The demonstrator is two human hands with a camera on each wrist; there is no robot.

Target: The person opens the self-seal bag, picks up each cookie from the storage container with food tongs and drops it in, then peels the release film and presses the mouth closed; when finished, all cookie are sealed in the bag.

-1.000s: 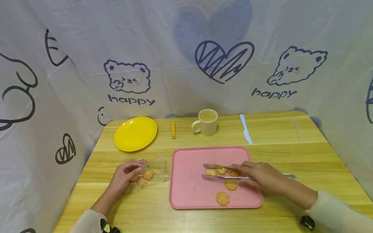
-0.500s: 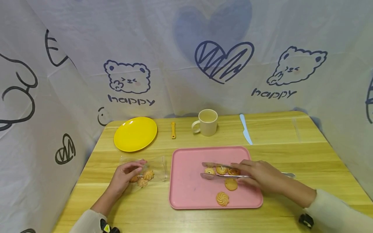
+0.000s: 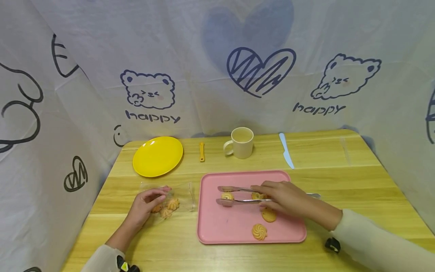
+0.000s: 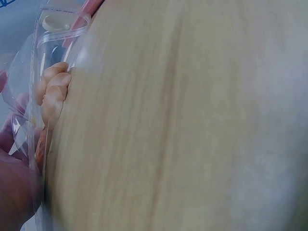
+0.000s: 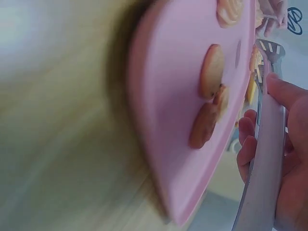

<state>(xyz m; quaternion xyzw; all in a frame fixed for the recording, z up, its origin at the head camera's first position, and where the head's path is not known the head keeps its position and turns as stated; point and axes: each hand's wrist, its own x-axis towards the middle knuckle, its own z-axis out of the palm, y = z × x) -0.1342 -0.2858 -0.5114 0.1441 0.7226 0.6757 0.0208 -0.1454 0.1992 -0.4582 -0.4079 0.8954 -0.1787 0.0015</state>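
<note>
My left hand [image 3: 147,204] grips a clear plastic bag [image 3: 185,194] on the table; several cookies [image 3: 173,204] show through its film. Metal tongs [image 3: 242,201] are in my right hand [image 3: 287,198], thumb and fingers on opposite arms. Between the tong tips sits a small round cookie [image 3: 227,196], over the left part of a pink tray [image 3: 212,226]. Another cookie [image 3: 259,196] lies partly hidden by my right fingers. Nearer the front of the tray are a flat cookie [image 3: 269,215] and a swirled cookie [image 3: 259,232]. In the right wrist view, the tongs [image 5: 267,159] have slotted tips.
Along the back of the table stand a yellow plate [image 3: 158,156], an orange-yellow handle-like piece [image 3: 202,152], a cream mug [image 3: 242,143] and a light blue knife [image 3: 286,151]. Printed white cloth [image 3: 204,90] hangs behind and at both sides.
My right hand and the tongs have moved left across the tray, and the cookie between the tips has gone with them. The left hand and bag have not moved.
</note>
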